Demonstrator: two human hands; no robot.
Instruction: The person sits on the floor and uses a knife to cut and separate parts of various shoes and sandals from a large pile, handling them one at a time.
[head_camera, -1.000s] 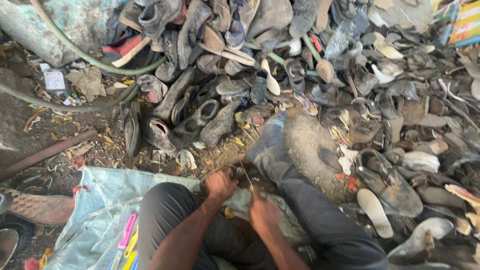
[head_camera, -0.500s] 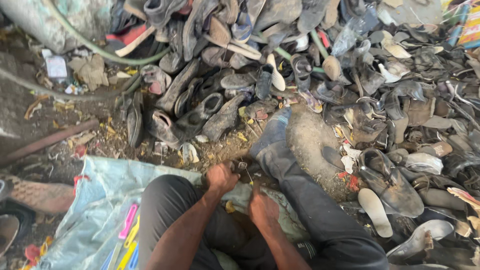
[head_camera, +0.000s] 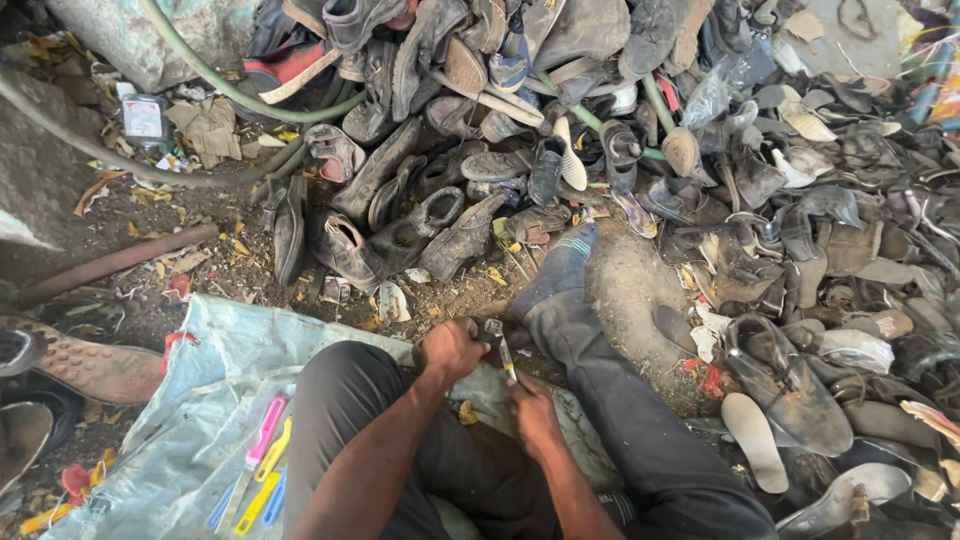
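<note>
Compared with the earlier view, the two hands have barely shifted; they remain close together in front of the seated person's lap, and only the head camera's framing has moved slightly. The left hand (head_camera: 450, 348) is closed in a fist around something small that cannot be made out. The right hand (head_camera: 528, 400) is closed around a slim tool with a yellowish handle (head_camera: 505, 355), whose upper end reaches up beside the left fist. What the tool's tip touches is too small to tell. The person sits on a pale blue plastic sack (head_camera: 215, 385) spread over the dirt ground (head_camera: 150, 215), left knee bent, right leg (head_camera: 590, 370) in dark trousers stretched out toward a large heap of worn shoes (head_camera: 600, 130). The hands work just beyond the sack's far edge. A dusty black shoe (head_camera: 345, 248) and a second dark shoe (head_camera: 465, 235) lie at the near edge of the heap, just beyond the hands. Near the sack's lower left corner lie pink, yellow and blue plastic-handled tools (head_camera: 258, 470). A green hose (head_camera: 230, 85) curves across the upper left of the ground, and a rusty rod (head_camera: 110, 262) lies along the left. A brown studded sole (head_camera: 95, 368) rests beside the sack's left edge. A white insole (head_camera: 752, 440) lies to the right of the outstretched leg.
</note>
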